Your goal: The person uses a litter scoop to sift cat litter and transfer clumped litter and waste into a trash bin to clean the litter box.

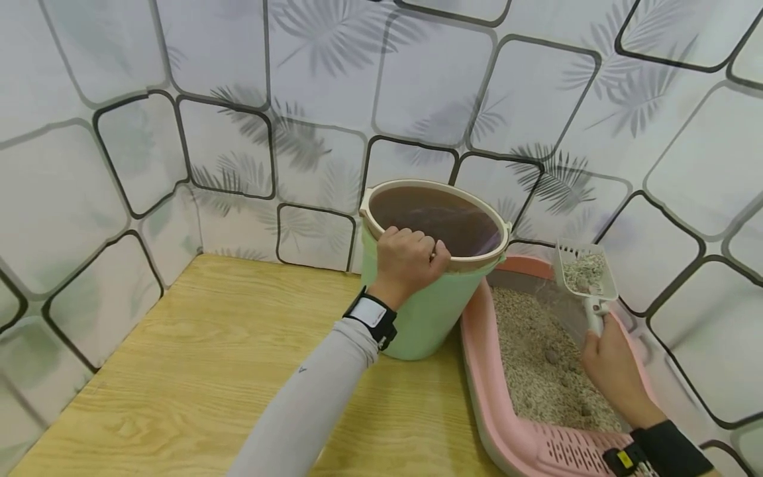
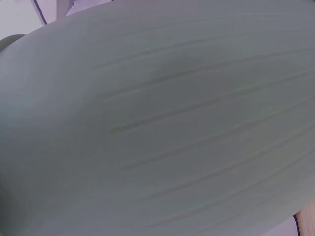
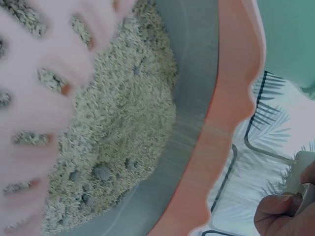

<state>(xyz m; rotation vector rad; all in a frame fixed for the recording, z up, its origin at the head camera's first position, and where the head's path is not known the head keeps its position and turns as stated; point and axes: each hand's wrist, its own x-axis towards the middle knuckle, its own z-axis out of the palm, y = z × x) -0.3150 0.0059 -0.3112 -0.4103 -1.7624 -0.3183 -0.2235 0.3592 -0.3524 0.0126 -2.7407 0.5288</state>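
Note:
My left hand (image 1: 408,262) grips the near rim of a pale green trash bin (image 1: 411,318), fingers curled over its cream ring. A dark liner shows inside the bin, which leans a little. The bin's ribbed side (image 2: 197,118) fills the left wrist view. In my right hand (image 1: 616,364) is the handle of a white litter scoop (image 1: 593,317). Clumpy, pale litter (image 1: 584,273) lies in the scoop's basket, raised over the far right side of a pink litter box (image 1: 479,358). Grainy litter (image 3: 123,108) with several darker clumps covers the box's floor.
The bin stands on a wood-grain surface (image 1: 238,371), right beside the litter box's left wall. Patterned wall covering (image 1: 322,159) rises close behind both and along the right. A slotted pink panel (image 1: 572,450) forms the box's near edge.

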